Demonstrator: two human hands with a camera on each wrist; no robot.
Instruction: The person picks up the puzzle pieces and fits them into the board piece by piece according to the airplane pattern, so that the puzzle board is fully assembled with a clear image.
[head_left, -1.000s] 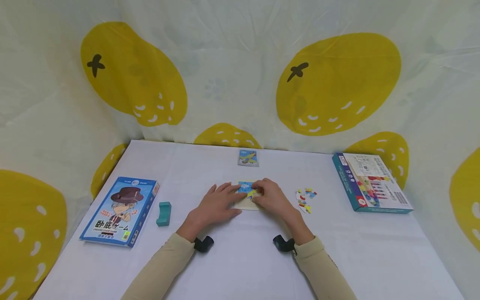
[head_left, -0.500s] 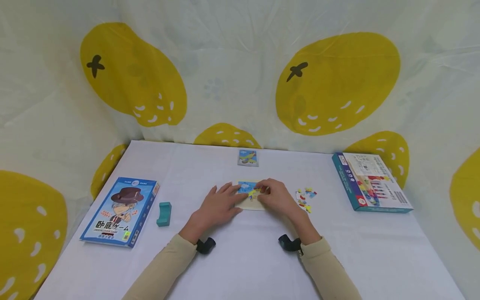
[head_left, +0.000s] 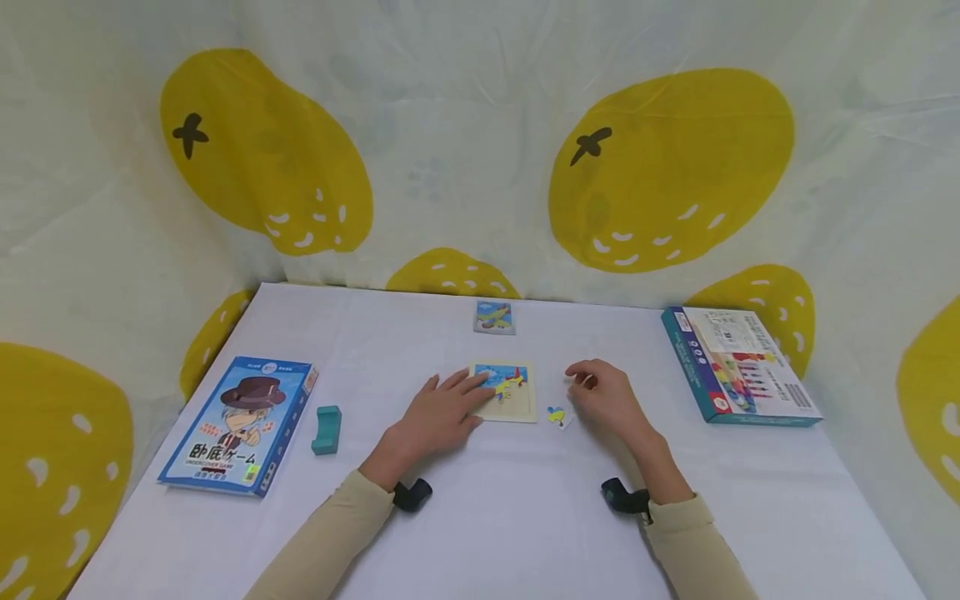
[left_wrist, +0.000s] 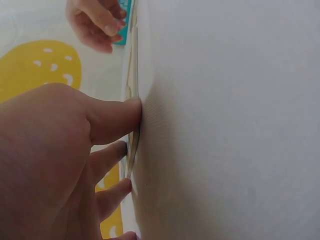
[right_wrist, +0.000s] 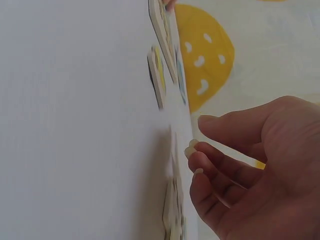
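Note:
My left hand point(head_left: 441, 419) rests with straight fingers on the left part of a pale wooden puzzle board point(head_left: 528, 408), its thumb at the near corner. Blue, yellow and red picture pieces fill the board's far part; the near part is bare wood. My right hand point(head_left: 606, 398) hovers right of the board, fingers loosely bent, nothing between thumb and fingertips in the right wrist view. Between board and right hand lies a yellow, blue and white puzzle piece point(head_left: 557, 416). More loose puzzle pieces point(right_wrist: 172, 207) lie below the right hand, hidden by it in the head view.
A small airplane picture point(head_left: 494, 317) lies beyond the board. At the left are a blue game box point(head_left: 240, 425) and a teal notched block point(head_left: 326, 430). A teal-edged box point(head_left: 742, 365) lies at the right. Patterned cloth hangs behind the white table.
My right hand has drawn away from the board to the right, above the loose pieces. A red and yellow part of the picture and a loose piece beside the board now show. The left hand stays.

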